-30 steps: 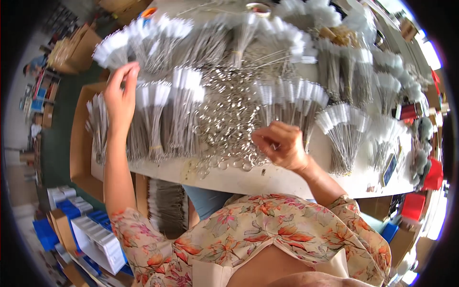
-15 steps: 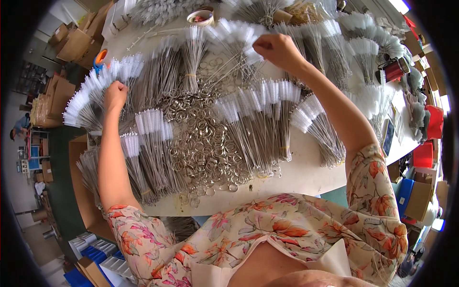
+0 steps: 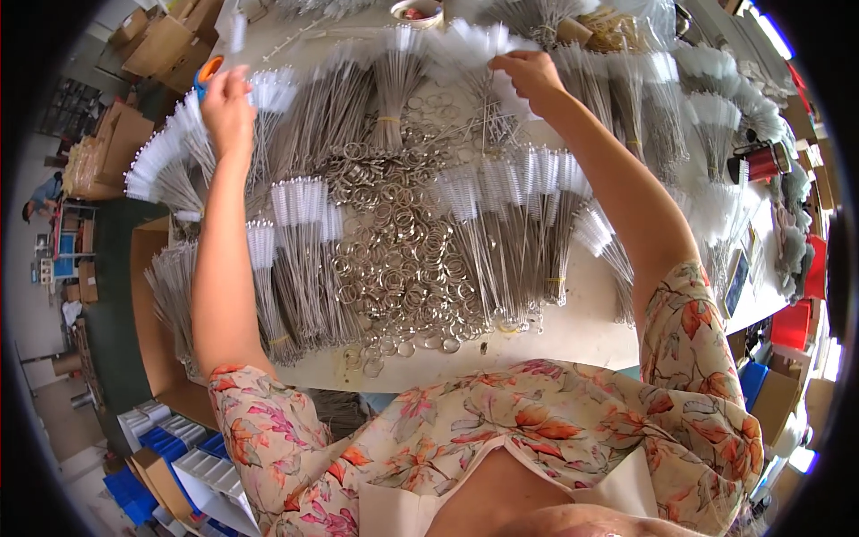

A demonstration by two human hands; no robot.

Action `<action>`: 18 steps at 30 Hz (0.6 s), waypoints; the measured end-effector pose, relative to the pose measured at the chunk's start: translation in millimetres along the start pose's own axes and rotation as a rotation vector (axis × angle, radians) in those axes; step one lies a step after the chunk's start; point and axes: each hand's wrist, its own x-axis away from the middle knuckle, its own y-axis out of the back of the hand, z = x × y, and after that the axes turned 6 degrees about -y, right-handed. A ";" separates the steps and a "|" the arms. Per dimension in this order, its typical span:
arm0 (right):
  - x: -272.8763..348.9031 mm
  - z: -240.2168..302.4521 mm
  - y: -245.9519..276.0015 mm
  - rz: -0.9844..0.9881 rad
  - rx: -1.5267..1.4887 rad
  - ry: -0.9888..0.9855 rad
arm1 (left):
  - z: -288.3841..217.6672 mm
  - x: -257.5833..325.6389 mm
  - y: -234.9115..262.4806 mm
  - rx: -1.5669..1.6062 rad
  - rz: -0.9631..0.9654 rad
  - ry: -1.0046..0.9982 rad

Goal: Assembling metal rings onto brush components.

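A white table (image 3: 573,327) is covered with bundles of thin wire brushes with white bristle tips (image 3: 300,259) and a heap of metal key rings (image 3: 403,251) in the middle. My left hand (image 3: 228,107) reaches to the far left, its fingers closed on brushes of a fanned bundle (image 3: 170,161). Far across the table, my right hand (image 3: 530,76) pinches the white tips of a brush bundle (image 3: 470,49). Both arms are stretched out over the brushes.
Cardboard boxes (image 3: 157,40) stand at the far left. A brown box (image 3: 152,304) with more brushes sits beside the table's left edge. Blue and white bins (image 3: 179,452) lie on the floor. A red cylinder (image 3: 761,161) and red crates (image 3: 792,322) are on the right.
My left hand has moved farther up and away along the fanned bundle. My right hand, near the table's front a second ago, has reached to the far bundles and stays there.
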 end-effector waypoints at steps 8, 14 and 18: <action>48.3 121.7 53.4 -0.157 -0.238 0.640 | 69.3 11.4 -23.3 -0.614 0.709 -0.171; -10.9 34.6 139.1 -0.226 0.220 0.441 | 65.0 14.3 -37.8 -0.501 0.599 -0.110; -15.6 -19.1 153.6 -0.432 0.585 0.486 | 44.6 22.8 -53.3 -0.734 0.581 -0.203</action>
